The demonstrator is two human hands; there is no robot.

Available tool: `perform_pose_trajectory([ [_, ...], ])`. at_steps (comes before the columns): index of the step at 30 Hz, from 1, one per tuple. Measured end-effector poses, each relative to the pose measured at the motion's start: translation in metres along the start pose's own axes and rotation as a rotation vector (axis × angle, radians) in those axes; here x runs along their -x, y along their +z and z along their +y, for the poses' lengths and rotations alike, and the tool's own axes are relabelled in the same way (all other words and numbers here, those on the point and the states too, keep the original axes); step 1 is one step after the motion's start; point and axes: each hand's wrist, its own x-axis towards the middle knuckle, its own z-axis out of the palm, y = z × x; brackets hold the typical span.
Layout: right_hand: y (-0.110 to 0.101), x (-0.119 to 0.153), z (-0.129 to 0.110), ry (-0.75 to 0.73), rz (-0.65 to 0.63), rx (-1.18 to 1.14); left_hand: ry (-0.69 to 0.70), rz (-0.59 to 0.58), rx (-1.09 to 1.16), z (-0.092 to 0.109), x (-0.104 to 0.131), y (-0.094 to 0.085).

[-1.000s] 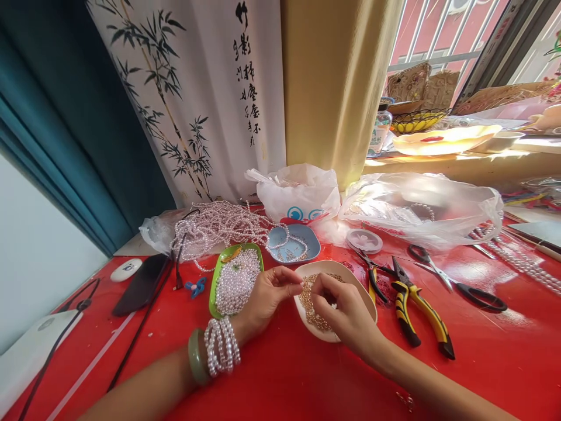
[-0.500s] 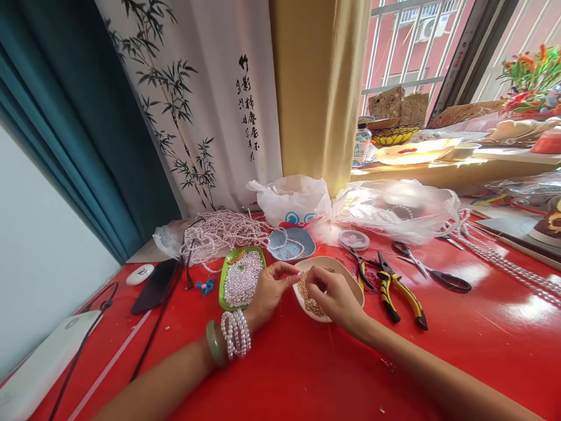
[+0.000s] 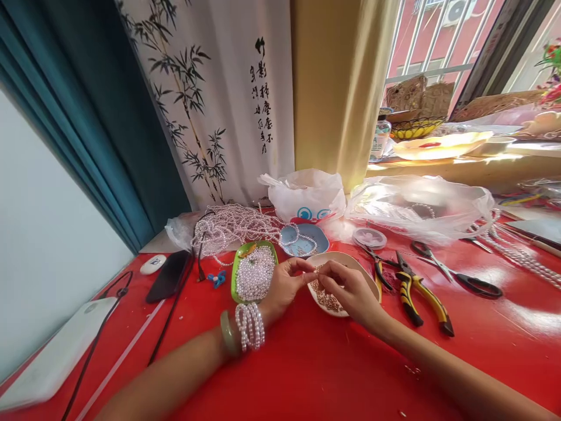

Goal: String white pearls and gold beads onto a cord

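**Left Hand and Right Hand Meet Over a Cream Dish of Beads**

A white disc (image 3: 153,265) and a black phone (image 3: 169,276) lie well to the left of the cream dish (image 3: 359,266) on a red tabletop (image 3: 307,368). Nearer the dish on that side is a small blue ornament (image 3: 216,279); a heap of pearl strands (image 3: 245,225) spreads behind and to the left of it. Just left of the dish sits a green tray (image 3: 236,257) filled with pearly beads (image 3: 256,275). The left hand (image 3: 283,286), a pearl bracelet (image 3: 250,327) and a green bangle (image 3: 228,333) at its wrist, reaches in from the dish's left, thumb and forefinger pinched. A blue tray (image 3: 324,240) stands just behind the dish, which holds gold-toned beads (image 3: 326,298). The right hand (image 3: 350,289) leans over the dish from its right, also pinching, fingertips close to the left's; anything between them is too small to tell. To the dish's right lie small pliers (image 3: 380,272), larger yellow-and-black pliers (image 3: 423,292) and, farther off, scissors (image 3: 473,283).
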Motion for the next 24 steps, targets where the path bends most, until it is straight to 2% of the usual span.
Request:
perform_pose_trajectory([
  [4,-0.003,-0.001,0.002,0.031,-0.052,-0.113,-0.055,-0.002,0.126,-0.001,0.001,0.001],
  [7,-0.005,-0.002,0.005,0.065,-0.099,-0.214,-0.046,-0.002,0.151,0.000,0.002,0.002],
  [15,-0.005,-0.003,0.003,0.168,-0.143,-0.417,0.044,-0.041,0.022,0.002,0.003,0.002],
  [18,-0.006,-0.003,0.002,0.207,-0.199,-0.493,0.062,-0.034,0.012,0.002,0.004,0.002],
  [24,-0.012,-0.004,0.001,0.253,-0.270,-0.529,0.107,-0.069,-0.141,0.004,0.008,0.001],
])
